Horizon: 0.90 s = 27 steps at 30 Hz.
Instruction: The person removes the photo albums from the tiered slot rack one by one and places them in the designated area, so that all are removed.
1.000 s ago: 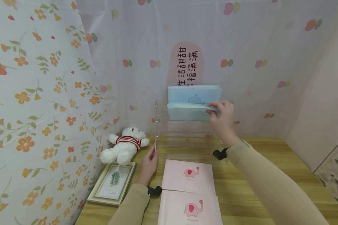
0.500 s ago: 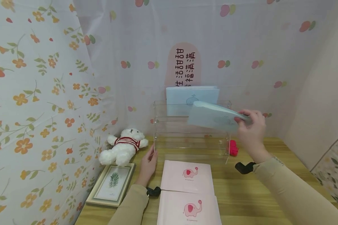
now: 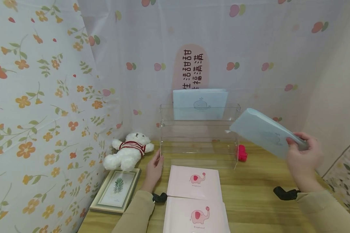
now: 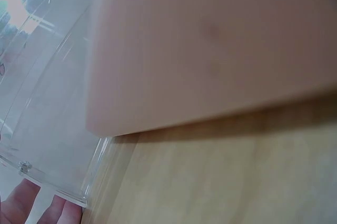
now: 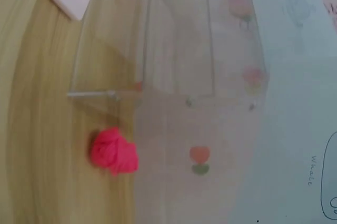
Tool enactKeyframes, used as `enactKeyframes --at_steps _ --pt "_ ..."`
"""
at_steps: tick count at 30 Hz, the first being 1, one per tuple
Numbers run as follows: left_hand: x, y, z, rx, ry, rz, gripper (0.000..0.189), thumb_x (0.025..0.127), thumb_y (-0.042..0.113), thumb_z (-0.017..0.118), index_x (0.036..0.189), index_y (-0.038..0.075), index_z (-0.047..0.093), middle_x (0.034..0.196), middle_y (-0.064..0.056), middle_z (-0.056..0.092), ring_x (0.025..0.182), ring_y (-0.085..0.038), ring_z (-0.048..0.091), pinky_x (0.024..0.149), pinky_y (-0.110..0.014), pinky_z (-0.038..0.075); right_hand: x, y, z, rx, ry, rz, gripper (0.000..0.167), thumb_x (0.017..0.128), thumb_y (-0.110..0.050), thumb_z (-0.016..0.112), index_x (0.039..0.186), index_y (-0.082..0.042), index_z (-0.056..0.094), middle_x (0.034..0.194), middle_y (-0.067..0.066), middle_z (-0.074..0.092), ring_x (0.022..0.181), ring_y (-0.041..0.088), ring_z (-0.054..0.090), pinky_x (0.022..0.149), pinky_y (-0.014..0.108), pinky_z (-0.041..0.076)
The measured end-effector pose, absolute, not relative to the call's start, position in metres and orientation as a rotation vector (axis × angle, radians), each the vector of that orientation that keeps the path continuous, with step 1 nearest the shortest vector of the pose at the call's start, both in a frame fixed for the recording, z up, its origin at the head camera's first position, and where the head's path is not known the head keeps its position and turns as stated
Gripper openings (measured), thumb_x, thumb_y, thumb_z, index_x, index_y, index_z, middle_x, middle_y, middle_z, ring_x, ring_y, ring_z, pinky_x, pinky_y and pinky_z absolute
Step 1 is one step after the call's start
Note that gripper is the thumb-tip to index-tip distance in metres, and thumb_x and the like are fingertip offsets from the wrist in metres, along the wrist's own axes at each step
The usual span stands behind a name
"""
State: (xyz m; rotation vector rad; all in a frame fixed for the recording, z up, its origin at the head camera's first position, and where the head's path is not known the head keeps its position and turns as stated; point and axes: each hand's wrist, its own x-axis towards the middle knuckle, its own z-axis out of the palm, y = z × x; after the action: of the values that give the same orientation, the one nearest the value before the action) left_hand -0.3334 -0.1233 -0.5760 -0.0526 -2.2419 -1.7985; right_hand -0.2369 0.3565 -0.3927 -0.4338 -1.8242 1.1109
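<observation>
My right hand [image 3: 304,158] grips a light-blue notebook [image 3: 259,131] by its right end, to the right of the clear stepped rack [image 3: 198,147]. The notebook is tilted, with a whale drawing on its cover; its surface [image 5: 289,129] fills the right side of the right wrist view. My left hand [image 3: 154,171] holds the rack's left side panel, and its fingers [image 4: 21,200] show at the panel's edge in the left wrist view. Another blue whale notebook [image 3: 200,111] stands on the rack's top tier. The tiers below it hold nothing.
Two pink elephant notebooks [image 3: 193,183] lie before the rack on the wooden table [image 3: 250,207]. A white teddy bear [image 3: 131,150] and picture frames [image 3: 116,191] are at the left. A crumpled pink-red thing [image 3: 242,153] lies right of the rack. Patterned cloth hangs behind.
My right hand has taken the blue notebook off the rack's second tier and carried it to the right and down, tilting it. My left hand has stayed at the rack's side.
</observation>
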Motion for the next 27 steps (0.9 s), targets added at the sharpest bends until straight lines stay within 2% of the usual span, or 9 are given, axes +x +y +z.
enactKeyframes --at_steps 5,10,16,20,24,27 --pt "-0.334 -0.123 -0.576 -0.062 -2.248 -1.795 0.050 0.113 0.024 0.064 0.162 0.014 0.057 0.157 -0.016 0.065 0.137 -0.040 0.069 0.112 -0.052 0.059 -0.231 0.386 -0.408 -0.551 -1.816 1.169 0.019 0.102 -0.018 0.077 0.120 -0.023 0.081 0.104 -0.032 0.050 0.105 -0.012 0.046 0.093 0.016 0.037" --pt "-0.334 -0.123 -0.578 -0.055 -2.248 -1.804 0.050 0.113 0.023 0.065 0.162 0.016 0.057 0.158 -0.014 0.065 0.137 -0.038 0.069 0.112 -0.050 0.059 -0.228 0.404 -0.417 -0.672 -1.834 1.176 0.021 0.103 -0.024 0.075 0.122 -0.032 0.080 0.104 -0.034 0.048 0.106 -0.013 0.044 0.096 0.015 0.036" --pt "-0.334 -0.123 -0.579 -0.090 -2.229 -1.783 0.049 0.113 0.022 0.064 0.161 0.012 0.058 0.158 -0.017 0.064 0.136 -0.041 0.070 0.110 -0.052 0.060 -0.229 0.418 -0.426 -0.791 -1.861 1.232 0.018 0.104 -0.028 0.072 0.118 -0.039 0.075 0.106 -0.033 0.046 0.107 -0.012 0.043 0.094 0.016 0.039" --pt "-0.335 -0.124 -0.578 -0.074 -2.223 -1.797 0.049 0.113 0.023 0.065 0.161 0.017 0.059 0.158 -0.015 0.065 0.137 -0.040 0.069 0.113 -0.053 0.058 -0.231 0.430 -0.437 -0.875 -1.921 1.276 0.019 0.104 -0.029 0.069 0.117 -0.043 0.072 0.104 -0.033 0.046 0.099 -0.011 0.044 0.083 0.014 0.040" --pt "-0.335 -0.124 -0.578 -0.070 -2.219 -1.798 0.049 0.113 0.024 0.065 0.161 0.018 0.059 0.158 -0.014 0.065 0.137 -0.040 0.069 0.114 -0.053 0.058 -0.234 0.441 -0.448 -0.943 -1.971 1.337 0.017 0.105 -0.032 0.067 0.115 -0.046 0.068 0.101 -0.030 0.048 0.088 -0.008 0.047 0.065 0.011 0.041" --pt "-0.335 -0.124 -0.578 -0.071 -2.221 -1.798 0.049 0.113 0.024 0.064 0.161 0.017 0.058 0.159 -0.014 0.064 0.137 -0.040 0.069 0.113 -0.054 0.058 -0.237 0.448 -0.455 -0.974 -1.986 1.373 0.017 0.104 -0.034 0.067 0.115 -0.047 0.065 0.103 -0.028 0.048 0.088 -0.006 0.048 0.062 0.011 0.042"
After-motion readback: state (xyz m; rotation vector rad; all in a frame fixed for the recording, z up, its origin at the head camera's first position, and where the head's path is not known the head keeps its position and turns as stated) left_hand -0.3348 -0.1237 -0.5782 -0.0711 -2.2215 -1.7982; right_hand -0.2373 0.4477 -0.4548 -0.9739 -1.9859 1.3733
